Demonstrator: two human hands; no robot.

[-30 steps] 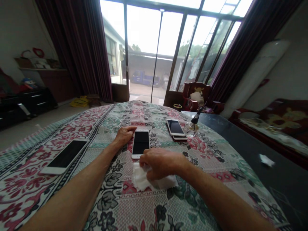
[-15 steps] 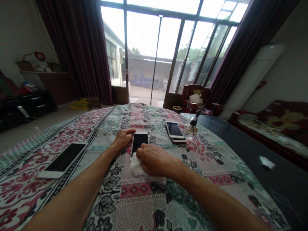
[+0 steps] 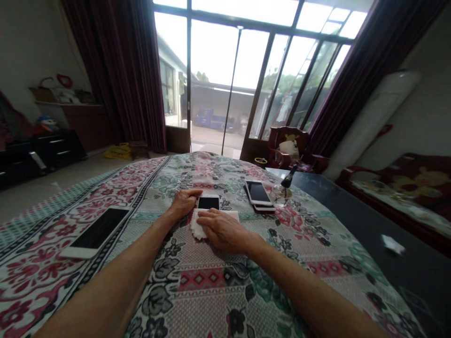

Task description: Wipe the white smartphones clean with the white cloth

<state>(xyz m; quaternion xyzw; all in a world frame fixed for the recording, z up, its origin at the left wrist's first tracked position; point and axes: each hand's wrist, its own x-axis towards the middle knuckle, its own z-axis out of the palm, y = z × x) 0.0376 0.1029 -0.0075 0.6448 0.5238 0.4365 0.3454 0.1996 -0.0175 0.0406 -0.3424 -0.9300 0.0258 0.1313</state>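
A white smartphone (image 3: 208, 202) with a dark screen lies face up on the patterned tablecloth in front of me. My left hand (image 3: 183, 203) is closed at its upper left edge, fingers touching the frame. Over the phone's lower part a white tissue or wipe (image 3: 198, 227) is spread, hiding that end. My right hand (image 3: 225, 229) lies flat on the wipe, fingers stretched out and pressing down. To the left, another white phone (image 3: 97, 234) rests face up. On the right, a phone (image 3: 259, 193) sits on top of one more device.
A clear glass bottle with a black-handled top (image 3: 287, 180) stands beside the stacked phones. The floral tablecloth (image 3: 197, 277) covers the round table. A crumpled white tissue (image 3: 392, 245) lies on the dark surface at right. A wooden chair (image 3: 287, 145) stands beyond the table.
The wipe was bunched in my right hand over the lower screen; now it is spread over the phone's lower part with my fingers flattened on it. My left hand keeps its place.
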